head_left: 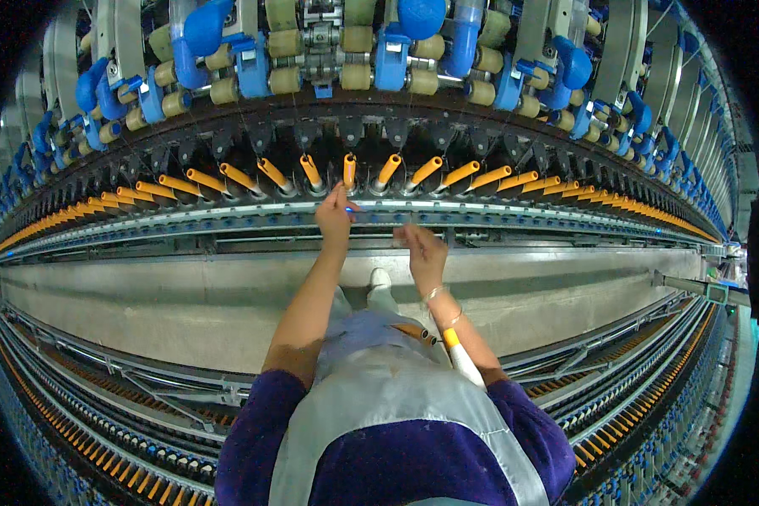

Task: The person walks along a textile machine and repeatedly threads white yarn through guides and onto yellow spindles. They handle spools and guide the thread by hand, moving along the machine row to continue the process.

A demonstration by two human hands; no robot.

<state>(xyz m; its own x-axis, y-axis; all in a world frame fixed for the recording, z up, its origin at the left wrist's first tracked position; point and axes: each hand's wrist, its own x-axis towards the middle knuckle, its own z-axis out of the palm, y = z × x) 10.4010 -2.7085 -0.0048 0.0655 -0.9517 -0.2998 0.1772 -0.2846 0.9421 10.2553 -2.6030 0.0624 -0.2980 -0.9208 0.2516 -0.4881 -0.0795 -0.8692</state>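
Observation:
A long row of orange bobbins (388, 171) stands on the spinning frame in front of me. My left hand (335, 221) reaches to the lower end of the middle bobbin (350, 169), its fingers drawn together. What they pinch there is too small to make out. Lower and to the right, my right hand (424, 255) is held apart from the row above the aisle. Its fingertips are pressed together and slightly blurred, and whatever is between them cannot be named. Brown tubes (415, 334) and a white tube with a yellow end (465, 361) stick out at my apron (371, 371).
Above the bobbins run cream rollers (358, 40) with blue holders (250, 67). A metal rail (253, 216) passes along the front of the row. Behind me is a second frame with orange bobbins (114, 455). The grey floor (169, 291) lies between the two.

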